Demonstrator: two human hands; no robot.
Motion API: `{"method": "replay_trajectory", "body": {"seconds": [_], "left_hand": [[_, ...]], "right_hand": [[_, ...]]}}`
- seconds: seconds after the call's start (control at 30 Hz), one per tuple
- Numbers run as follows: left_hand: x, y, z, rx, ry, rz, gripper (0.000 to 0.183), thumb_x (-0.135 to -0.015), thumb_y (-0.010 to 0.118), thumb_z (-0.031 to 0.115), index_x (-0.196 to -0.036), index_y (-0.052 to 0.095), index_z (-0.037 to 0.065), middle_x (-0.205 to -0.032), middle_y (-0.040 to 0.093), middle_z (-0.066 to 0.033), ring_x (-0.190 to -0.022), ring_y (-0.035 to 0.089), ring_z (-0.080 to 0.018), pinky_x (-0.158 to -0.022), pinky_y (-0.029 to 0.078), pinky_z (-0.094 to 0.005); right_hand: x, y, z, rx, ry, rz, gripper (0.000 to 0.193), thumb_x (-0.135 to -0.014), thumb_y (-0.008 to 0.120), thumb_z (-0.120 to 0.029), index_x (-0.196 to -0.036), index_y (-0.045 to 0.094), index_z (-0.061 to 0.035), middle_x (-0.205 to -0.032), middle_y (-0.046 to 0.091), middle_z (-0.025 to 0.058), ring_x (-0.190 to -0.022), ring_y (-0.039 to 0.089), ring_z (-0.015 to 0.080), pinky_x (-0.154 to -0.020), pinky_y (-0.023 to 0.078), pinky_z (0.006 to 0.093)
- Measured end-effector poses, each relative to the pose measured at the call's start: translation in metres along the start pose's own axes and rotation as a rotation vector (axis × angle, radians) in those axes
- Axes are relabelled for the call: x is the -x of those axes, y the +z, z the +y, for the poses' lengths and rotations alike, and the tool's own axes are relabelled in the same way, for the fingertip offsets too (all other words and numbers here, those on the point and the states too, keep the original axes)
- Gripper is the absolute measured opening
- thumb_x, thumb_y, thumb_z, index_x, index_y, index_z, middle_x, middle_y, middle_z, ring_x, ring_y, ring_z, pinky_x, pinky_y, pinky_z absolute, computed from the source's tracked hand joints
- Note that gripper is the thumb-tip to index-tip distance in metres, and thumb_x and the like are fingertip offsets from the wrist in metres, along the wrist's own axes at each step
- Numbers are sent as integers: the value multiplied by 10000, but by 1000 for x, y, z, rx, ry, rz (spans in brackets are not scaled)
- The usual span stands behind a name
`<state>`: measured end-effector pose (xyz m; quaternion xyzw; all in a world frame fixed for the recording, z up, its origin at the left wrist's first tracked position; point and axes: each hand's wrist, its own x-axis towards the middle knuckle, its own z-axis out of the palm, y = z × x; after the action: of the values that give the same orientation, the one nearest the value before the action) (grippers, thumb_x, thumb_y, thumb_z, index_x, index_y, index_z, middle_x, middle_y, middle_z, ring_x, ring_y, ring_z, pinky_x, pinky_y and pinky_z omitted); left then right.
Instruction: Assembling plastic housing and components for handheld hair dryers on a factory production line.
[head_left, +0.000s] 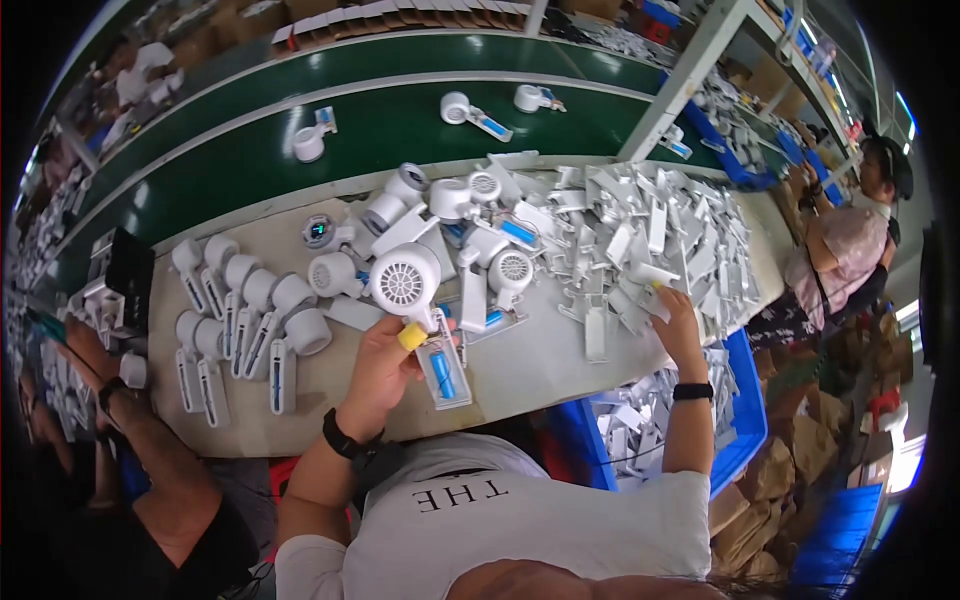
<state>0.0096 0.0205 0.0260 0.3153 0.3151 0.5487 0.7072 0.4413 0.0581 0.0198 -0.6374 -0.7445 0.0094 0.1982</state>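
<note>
My left hand (378, 368) is closed around a white handheld fan (404, 278), its round grille facing up. The fan's handle is uncovered, and a blue battery (442, 374) and thin wires show inside. A yellow finger cover sits on a digit of that hand. At the pile of white plastic handle covers (655, 228), my right hand (676, 318) has its fingers pinched on one light-coloured cover, partly hidden by the hand. A yellow cover also shows at one of its fingertips. More fans with uncovered handles (485, 245) lie just beyond my left hand.
Rows of white fans (255, 290) lie at the left of the table (420, 425). A blue bin (745, 400) of covers stands below the right edge. Past the table, a green conveyor (390, 125) carries several fans. Co-workers sit at left and right (845, 245).
</note>
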Motion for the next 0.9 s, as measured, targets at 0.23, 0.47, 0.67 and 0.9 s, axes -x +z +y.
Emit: {"method": "replay_trajectory", "body": {"seconds": [0.23, 0.47, 0.67, 0.9], "left_hand": [[-7, 4, -14, 159, 203, 43, 260, -852, 563, 135, -1064, 551, -15, -989, 622, -100, -837, 603, -151, -685, 468, -238], [-6, 3, -28, -38, 302, 255, 215, -831, 566, 33, -1046, 574, 27, -978, 612, -71, -831, 593, -137, -735, 486, -281], [4, -17, -23, 384, 186, 112, 306, -850, 521, 57, -1153, 486, 38, -1121, 549, -94, -983, 560, -195, -846, 473, -340], [7, -16, -31, 513, 191, 93, 333, -854, 520, 72, -1181, 460, 45, -1149, 536, -85, -1048, 531, -208, -882, 441, -344]], "right_hand": [[-23, 3, -56, -193, 15, 307, 549, -663, 645, -23, -1182, 466, -12, -1083, 510, 174, -989, 522, 319, -815, 439, 342], [-17, 20, -253, -450, -571, 75, 546, -650, 718, -116, -1143, 506, -18, -1049, 572, 178, -838, 595, 297, -710, 487, 354], [-25, 29, -283, -353, -636, 123, 540, -629, 689, -82, -1128, 503, 7, -1111, 553, 182, -1004, 556, 318, -810, 478, 376], [-29, 47, -293, -328, -667, 125, 536, -624, 684, -83, -1120, 503, 5, -1157, 536, 167, -1033, 544, 315, -861, 457, 383]]}}
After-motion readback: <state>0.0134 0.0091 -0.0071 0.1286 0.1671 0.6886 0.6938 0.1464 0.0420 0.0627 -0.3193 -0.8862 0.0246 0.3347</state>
